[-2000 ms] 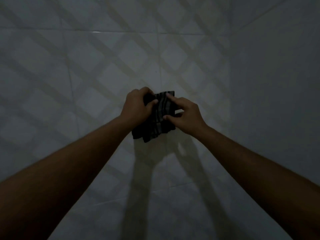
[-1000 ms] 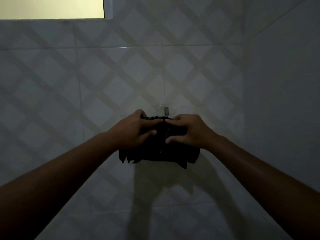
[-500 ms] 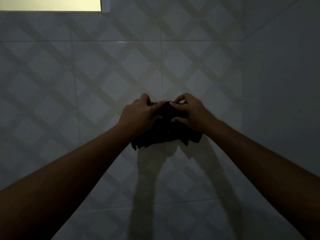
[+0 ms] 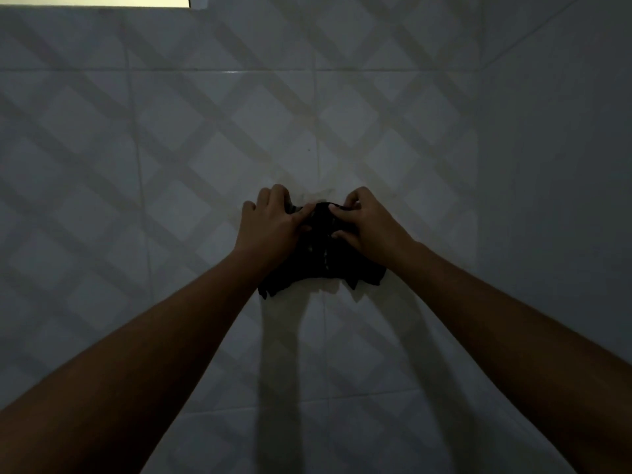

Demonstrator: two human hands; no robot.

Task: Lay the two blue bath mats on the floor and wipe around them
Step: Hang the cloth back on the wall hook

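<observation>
Dark cloth [image 4: 318, 260] wider and looser than before

The cloth [image 4: 321, 265] is in the middle of the view, in front of the tiled wall [image 4: 164, 172] and between the two hands. The left hand [image 4: 270, 227] grips its left part and the right hand [image 4: 371, 227] pinches its upper right part, with the fingertips of both close together over its top edge and its lower edge hanging below them. A window opening [image 4: 102, 0] lies at the top left, above the hands, and a side wall [image 4: 564, 172] meets the tiled wall at a corner on the right, well apart from the cloth.
</observation>
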